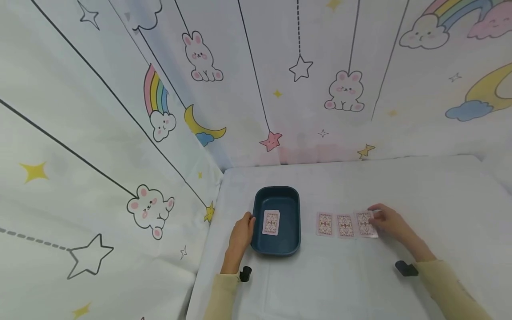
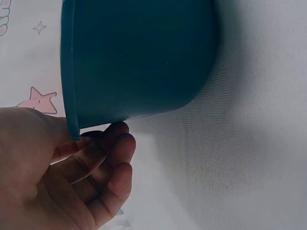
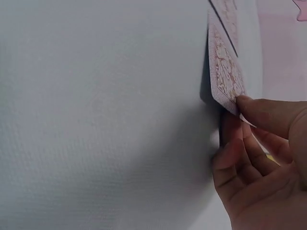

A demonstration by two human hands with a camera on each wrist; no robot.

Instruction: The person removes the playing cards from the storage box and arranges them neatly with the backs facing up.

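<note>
In the head view my left hand (image 1: pixel 242 232) grips the left rim of a dark teal tray (image 1: pixel 280 248). The left wrist view has that hand's fingers (image 2: pixel 120 148) curled beneath the rim, against the outer wall. Inside the tray lies a small stack of playing cards (image 1: pixel 271 222), backs up. To the right, my right hand (image 1: pixel 390 222) pinches the edge of a playing card (image 1: pixel 364 223) between thumb and fingers. Seen from the right wrist, this card (image 3: pixel 225 72) is tilted, its near edge raised off the cloth.
Two more face-down cards, a middle one (image 1: pixel 346 226) and a left one (image 1: pixel 325 224), lie in a row between the tray and my right hand. A white cloth (image 1: pixel 340 284) covers the table. Printed curtains (image 1: pixel 256 89) stand behind and at the left.
</note>
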